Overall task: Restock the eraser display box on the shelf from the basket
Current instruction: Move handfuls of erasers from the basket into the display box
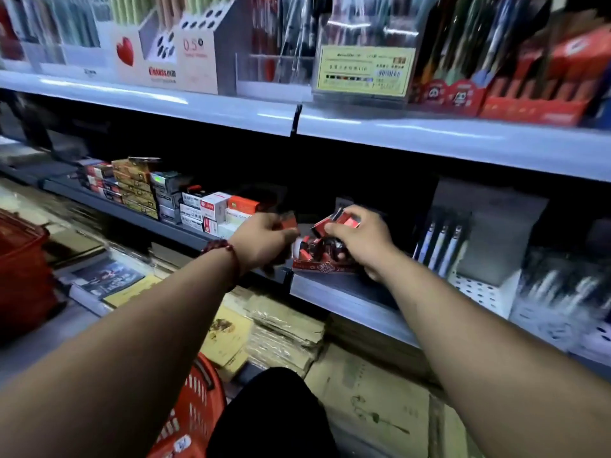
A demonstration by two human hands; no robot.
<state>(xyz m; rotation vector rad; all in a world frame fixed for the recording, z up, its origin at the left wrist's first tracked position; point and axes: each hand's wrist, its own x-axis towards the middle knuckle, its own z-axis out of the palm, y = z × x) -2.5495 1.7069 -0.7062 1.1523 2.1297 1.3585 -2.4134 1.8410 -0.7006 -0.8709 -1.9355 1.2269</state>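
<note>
The red eraser display box [322, 267] stands at the front edge of the middle shelf [347, 292], with several red-and-black erasers [317, 246] loose inside. My left hand [264, 239] hovers at the box's left side, shut on a small red eraser [289, 221]. My right hand [360, 239] is over the box's right half and grips a few red erasers [340, 219] in its fingers. The red basket [195, 411] sits low by my knee, its contents mostly hidden.
Stacked small boxes [198, 209] fill the shelf left of the display box. A pen display [446, 242] stands to its right. The upper shelf [231, 107] overhangs close above. Another red basket [23, 272] sits far left. Paper stacks [284, 335] lie below.
</note>
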